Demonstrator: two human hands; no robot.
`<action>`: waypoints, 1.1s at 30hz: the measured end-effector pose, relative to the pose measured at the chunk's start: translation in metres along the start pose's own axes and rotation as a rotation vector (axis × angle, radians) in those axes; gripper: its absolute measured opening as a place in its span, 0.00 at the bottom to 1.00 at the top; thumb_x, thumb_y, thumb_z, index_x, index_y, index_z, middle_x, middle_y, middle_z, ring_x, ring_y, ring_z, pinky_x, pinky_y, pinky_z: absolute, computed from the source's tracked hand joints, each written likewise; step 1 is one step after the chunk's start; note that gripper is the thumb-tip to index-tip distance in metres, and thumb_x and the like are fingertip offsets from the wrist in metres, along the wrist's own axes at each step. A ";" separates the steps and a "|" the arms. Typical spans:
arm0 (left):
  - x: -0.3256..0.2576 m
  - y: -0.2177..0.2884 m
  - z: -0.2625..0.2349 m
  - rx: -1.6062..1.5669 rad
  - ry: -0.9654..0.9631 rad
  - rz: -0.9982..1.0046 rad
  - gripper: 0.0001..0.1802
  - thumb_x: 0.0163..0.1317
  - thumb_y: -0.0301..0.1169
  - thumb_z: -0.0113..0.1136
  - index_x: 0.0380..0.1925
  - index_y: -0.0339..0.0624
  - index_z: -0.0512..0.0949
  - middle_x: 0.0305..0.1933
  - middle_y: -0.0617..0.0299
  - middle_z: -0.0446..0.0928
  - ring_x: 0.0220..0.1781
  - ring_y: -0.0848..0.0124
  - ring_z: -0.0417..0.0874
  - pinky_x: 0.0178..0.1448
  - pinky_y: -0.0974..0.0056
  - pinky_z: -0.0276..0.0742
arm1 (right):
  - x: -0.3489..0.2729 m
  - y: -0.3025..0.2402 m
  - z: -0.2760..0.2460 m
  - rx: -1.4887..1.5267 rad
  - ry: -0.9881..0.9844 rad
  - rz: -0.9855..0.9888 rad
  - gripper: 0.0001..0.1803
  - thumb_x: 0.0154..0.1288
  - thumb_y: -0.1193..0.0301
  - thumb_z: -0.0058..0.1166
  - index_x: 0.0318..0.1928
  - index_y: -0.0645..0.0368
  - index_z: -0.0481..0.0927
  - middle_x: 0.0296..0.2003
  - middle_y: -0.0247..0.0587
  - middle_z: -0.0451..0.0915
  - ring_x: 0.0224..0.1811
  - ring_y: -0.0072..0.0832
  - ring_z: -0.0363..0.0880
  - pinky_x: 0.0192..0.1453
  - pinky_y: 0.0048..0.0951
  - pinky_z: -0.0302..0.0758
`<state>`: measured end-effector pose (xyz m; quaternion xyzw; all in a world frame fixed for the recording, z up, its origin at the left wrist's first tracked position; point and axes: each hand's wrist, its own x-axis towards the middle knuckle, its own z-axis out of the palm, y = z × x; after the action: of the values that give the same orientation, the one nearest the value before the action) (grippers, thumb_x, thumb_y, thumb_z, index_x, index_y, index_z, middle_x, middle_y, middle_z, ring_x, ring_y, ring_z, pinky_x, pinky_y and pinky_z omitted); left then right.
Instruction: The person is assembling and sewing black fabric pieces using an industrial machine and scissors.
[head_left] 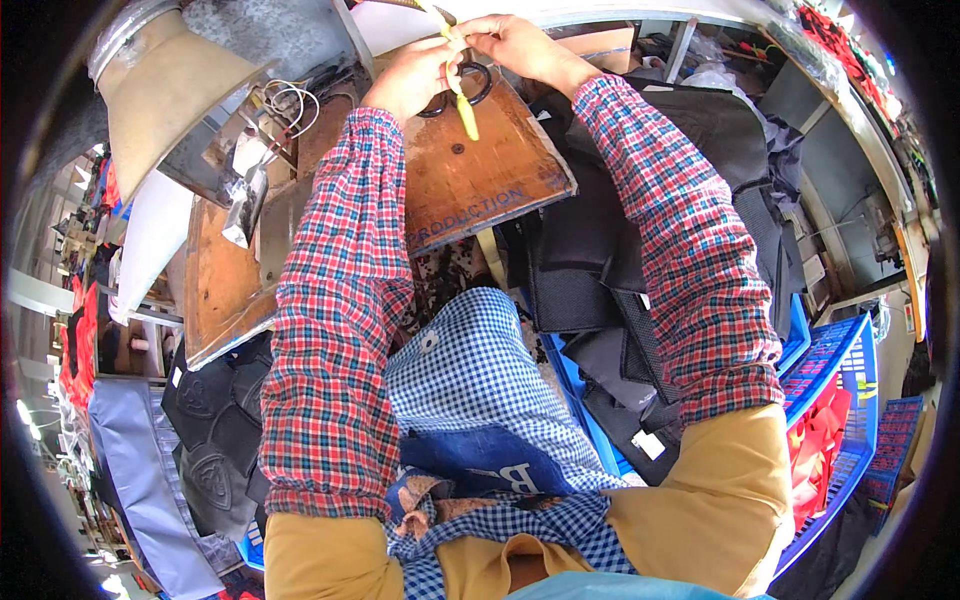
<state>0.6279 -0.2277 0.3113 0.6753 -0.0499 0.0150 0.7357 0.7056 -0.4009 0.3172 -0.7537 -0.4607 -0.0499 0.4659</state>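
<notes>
Left hand (415,75) and right hand (520,45), fingers pinched on a yellow strap (463,105), above scissors (462,88), near the wooden worktop's (470,190) far edge, black fabric (590,260) crowding right side

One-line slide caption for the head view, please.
Both hands, left hand and right hand, pinch a yellow strap above a worn brown wooden board, black fabric pieces piled alongside.

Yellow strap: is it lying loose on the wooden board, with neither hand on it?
No. Both the left hand and right hand pinch the yellow strap above the wooden board.
</notes>
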 end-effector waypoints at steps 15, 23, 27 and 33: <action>-0.018 -0.015 0.025 0.150 0.335 0.208 0.17 0.57 0.27 0.67 0.44 0.28 0.79 0.38 0.57 0.82 0.36 0.72 0.83 0.41 0.72 0.78 | 0.015 -0.033 -0.038 -0.935 0.210 -0.331 0.09 0.57 0.78 0.45 0.38 0.64 0.76 0.38 0.54 0.77 0.44 0.45 0.78 0.46 0.40 0.77; -0.030 -0.025 0.036 1.153 0.563 0.460 0.12 0.52 0.41 0.61 0.22 0.45 0.82 0.27 0.50 0.80 0.30 0.51 0.82 0.35 0.51 0.76 | 0.054 0.035 -0.026 -1.109 0.230 -0.295 0.15 0.64 0.70 0.47 0.50 0.62 0.74 0.49 0.51 0.74 0.53 0.44 0.74 0.55 0.39 0.73; -0.113 -0.003 0.067 1.070 0.467 0.439 0.20 0.57 0.32 0.56 0.50 0.41 0.74 0.36 0.46 0.80 0.36 0.48 0.81 0.41 0.50 0.77 | 0.039 0.030 -0.045 -1.177 0.172 -0.257 0.23 0.68 0.63 0.50 0.60 0.61 0.71 0.59 0.52 0.72 0.60 0.45 0.72 0.63 0.39 0.69; -0.361 -0.019 0.029 0.849 0.605 0.679 0.18 0.58 0.25 0.59 0.50 0.40 0.76 0.49 0.54 0.79 0.49 0.58 0.81 0.52 0.60 0.77 | -0.137 -0.106 -0.052 -0.224 0.195 -0.017 0.18 0.74 0.69 0.44 0.58 0.62 0.73 0.51 0.43 0.79 0.55 0.27 0.76 0.56 0.28 0.73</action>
<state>0.2690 -0.2416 0.2607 0.8212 -0.0409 0.4574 0.3389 0.5669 -0.5139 0.3469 -0.7887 -0.4113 -0.1777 0.4211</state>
